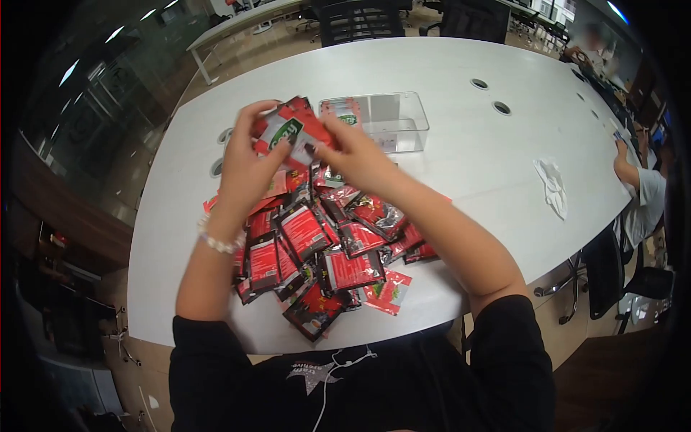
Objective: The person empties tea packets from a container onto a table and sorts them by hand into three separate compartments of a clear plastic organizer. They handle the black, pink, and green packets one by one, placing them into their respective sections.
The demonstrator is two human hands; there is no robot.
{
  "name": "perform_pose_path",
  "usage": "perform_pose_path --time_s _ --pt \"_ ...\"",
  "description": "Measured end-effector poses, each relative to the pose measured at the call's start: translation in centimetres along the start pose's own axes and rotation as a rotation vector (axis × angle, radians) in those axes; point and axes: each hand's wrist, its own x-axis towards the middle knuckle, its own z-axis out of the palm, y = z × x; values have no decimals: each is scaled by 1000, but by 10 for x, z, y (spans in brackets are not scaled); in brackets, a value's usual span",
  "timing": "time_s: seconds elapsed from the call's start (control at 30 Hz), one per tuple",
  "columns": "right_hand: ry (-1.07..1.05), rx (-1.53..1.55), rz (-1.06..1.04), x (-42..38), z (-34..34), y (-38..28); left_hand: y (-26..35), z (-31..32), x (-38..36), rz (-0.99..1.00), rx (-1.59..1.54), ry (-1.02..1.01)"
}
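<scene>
Between my two hands I hold several red and silver sachets (288,132) with a green label, stacked together above the table. My left hand (252,147) grips their left side, thumb across the front. My right hand (353,151) has its fingers on their right edge. Below lies a heap of red and black sachets (302,230), some face down with printed backs showing. Just behind my right hand stands a clear plastic box (410,122); red and silver sachets (341,109) stand in its left part, and its right part shows bare plastic.
The white table (468,165) has round cable holes, such as a grommet (502,108). A crumpled white tissue (551,189) lies to the right. Chairs (362,21) stand beyond the far edge. Other people sit along the right side, one with a forearm (625,167) on the table.
</scene>
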Motion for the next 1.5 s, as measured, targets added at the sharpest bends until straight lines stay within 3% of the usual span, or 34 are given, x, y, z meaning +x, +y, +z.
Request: perform_pose_path --time_s 0.07,0.2,0.27,0.37,0.47,0.53,0.6,0.73,1.03,1.5 --pt "-20 -53 37 5 -29 4 11 1 26 -47 52 -268" --pt "93 18 123 6 -89 -1 21 43 80 41 177 -324" --pt "285 -239 131 5 -123 16 4 79 104 213 283 -284" --pt "431 -805 243 -1 -167 66 -18 131 122 129 329 -422" --pt "315 -736 575 -7 -178 101 -40 175 120 83 434 -491" --pt "147 -459 786 -11 -174 98 -46 195 117 40 511 -497" --pt "47 -371 824 -10 -173 102 -50 208 115 -47 551 -508" --pt "31 -362 812 -12 -172 99 -61 206 112 -127 241 -376" --pt "27 -367 819 -11 -166 99 -71 207 113 -264 297 -309" --pt "59 -439 787 -8 -161 99 -44 230 122 -126 574 -365"
